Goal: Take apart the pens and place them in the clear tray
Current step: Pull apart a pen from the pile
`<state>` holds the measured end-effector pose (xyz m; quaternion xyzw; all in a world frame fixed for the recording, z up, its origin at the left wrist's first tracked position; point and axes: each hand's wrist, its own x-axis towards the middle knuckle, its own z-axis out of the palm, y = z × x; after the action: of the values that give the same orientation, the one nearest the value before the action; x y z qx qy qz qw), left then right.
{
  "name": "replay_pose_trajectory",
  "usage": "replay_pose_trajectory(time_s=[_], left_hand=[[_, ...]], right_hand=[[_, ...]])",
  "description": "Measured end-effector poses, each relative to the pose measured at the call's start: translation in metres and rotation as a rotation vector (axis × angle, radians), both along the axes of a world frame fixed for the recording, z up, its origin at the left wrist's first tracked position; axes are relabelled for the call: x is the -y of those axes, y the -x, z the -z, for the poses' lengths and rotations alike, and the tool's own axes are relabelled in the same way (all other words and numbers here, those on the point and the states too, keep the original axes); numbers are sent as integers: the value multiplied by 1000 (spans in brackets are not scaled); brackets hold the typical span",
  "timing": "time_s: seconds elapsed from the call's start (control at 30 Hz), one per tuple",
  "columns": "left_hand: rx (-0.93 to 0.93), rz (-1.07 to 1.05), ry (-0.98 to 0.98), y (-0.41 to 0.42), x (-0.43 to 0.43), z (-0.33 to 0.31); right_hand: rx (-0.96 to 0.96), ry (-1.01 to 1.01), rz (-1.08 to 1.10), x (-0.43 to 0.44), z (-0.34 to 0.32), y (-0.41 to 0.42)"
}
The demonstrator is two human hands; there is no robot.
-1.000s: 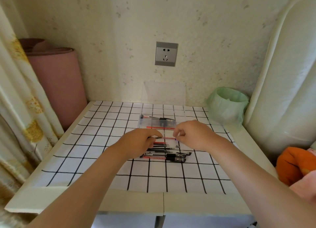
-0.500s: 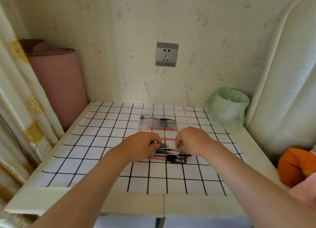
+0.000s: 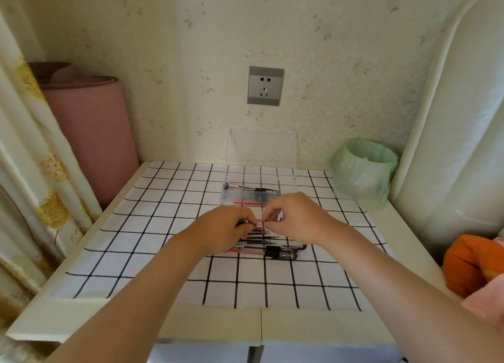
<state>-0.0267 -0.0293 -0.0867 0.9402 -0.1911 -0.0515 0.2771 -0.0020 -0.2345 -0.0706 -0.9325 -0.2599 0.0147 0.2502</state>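
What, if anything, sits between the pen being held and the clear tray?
Nothing visible. The left hand and right hand pinch the thin pen just in front of the clear plastic tray, whose top is uncovered. The pile of loose black and red pens lies nearer the person, off that path.

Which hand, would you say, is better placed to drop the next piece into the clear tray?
Probably the right hand: it is at the front edge of the clear tray, while the left hand sits further back, over the pen pile. Both pinch one pen.

No text or label can be read.
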Motion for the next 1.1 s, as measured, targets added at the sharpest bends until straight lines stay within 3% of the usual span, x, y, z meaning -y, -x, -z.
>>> replay_pose_trajectory(time_s=[0.43, 0.73, 0.9, 1.1], left_hand=[[-25, -15, 96, -1, 0, -1], [0, -45, 139, -4, -5, -1], [51, -32, 115, -4, -7, -1], [61, -29, 78, -4, -6, 0]], right_hand=[[-46, -154, -35, -10, -1, 8], [-27, -143, 12, -9, 1, 5], [-102, -42, 11, -8, 2, 5], [-70, -98, 39, -3, -1, 3]])
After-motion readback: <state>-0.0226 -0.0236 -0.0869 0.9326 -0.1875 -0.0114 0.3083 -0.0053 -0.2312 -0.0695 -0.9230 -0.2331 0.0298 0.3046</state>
